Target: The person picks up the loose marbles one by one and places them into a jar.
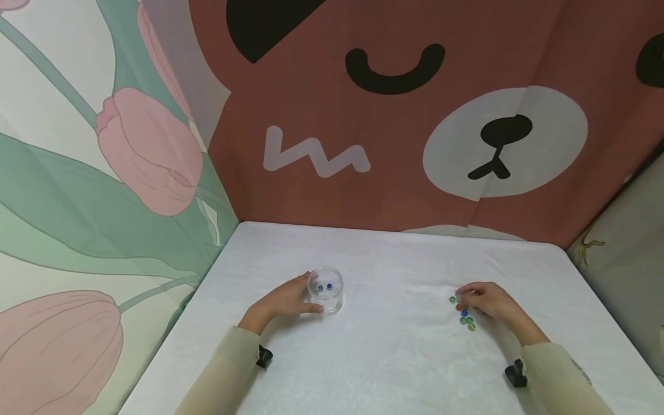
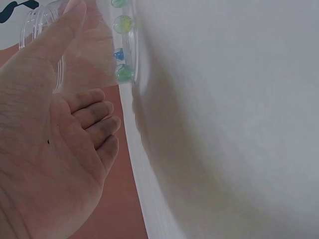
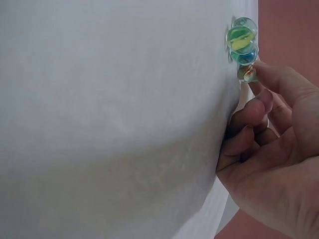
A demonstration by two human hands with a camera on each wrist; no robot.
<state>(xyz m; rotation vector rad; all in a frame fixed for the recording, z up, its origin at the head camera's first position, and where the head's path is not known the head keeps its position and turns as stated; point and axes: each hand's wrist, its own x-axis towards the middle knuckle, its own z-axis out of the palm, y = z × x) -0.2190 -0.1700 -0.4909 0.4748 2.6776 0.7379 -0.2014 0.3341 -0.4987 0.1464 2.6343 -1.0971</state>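
Note:
My left hand (image 1: 287, 300) grips a clear round jar (image 1: 334, 302), thumb on the near side and fingers around the far side. The jar stands upright on the white tabletop. Several glass marbles (image 2: 122, 25), green, blue and yellow-tinged, lie on its bottom. On the right, my right hand (image 1: 487, 301) is at a small cluster of marbles (image 1: 469, 320) in green, blue and orange. Its thumb and fingertips reach down beside a green marble (image 1: 452, 299) and an orange-streaked marble (image 3: 247, 73). Whether a marble sits between the fingertips is hidden.
A white cloth (image 1: 384, 357) covers the table. Behind it hangs a brown bear-print curtain (image 1: 394, 196), and a tulip-print curtain (image 1: 150, 150) is on the left. Dark wrist mounts (image 1: 264, 357) are worn at both sleeves.

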